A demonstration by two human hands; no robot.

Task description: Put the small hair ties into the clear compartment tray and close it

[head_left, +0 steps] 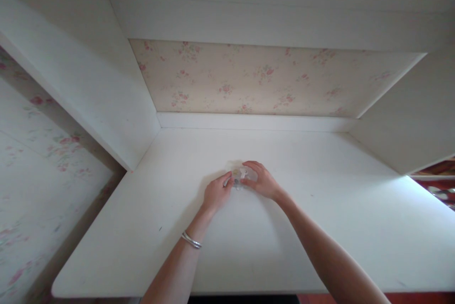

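Between my hands, near the middle of the white desktop, is a small clear plastic packet (236,179) with a few small light and dark bits showing through it. My left hand (217,192) pinches its left side between thumb and fingers. Curved around the right side, my right hand (261,181) grips it with the thumb in front and the fingers behind. What exactly lies inside is too small to make out. A silver bangle (192,240) circles my left wrist.
The white desktop (142,256) has rounded front corners. White side panels (106,91) stand left and right, and a white shelf (249,20) hangs over the back. Floral wallpaper (249,81) covers the wall behind. Red and patterned items (437,183) show at the far right.
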